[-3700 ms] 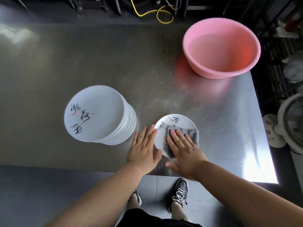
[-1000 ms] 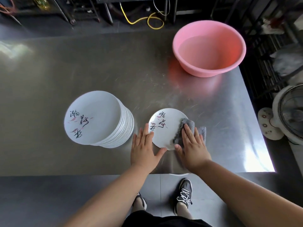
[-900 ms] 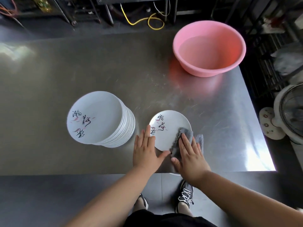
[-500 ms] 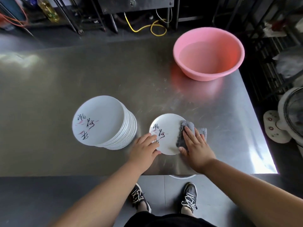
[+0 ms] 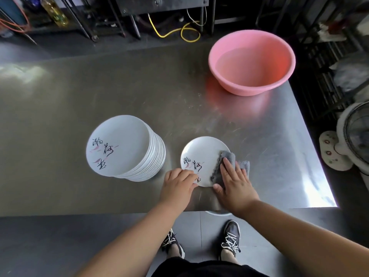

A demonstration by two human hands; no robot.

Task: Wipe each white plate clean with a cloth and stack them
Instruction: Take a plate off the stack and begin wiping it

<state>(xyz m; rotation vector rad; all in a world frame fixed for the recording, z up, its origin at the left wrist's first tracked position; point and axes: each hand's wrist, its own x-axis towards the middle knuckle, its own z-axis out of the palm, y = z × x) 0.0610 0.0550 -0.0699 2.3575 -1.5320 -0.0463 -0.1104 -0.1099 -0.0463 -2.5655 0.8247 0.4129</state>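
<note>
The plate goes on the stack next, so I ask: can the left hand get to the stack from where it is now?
Probably yes. The left hand grips the plate at its near-left rim, and the stack stands just to its left, with only bare table between them.

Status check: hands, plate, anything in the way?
Left hand curled on plate edge. Right hand flat on cloth, wiping. Stack beside. Nothing blocking.
</note>
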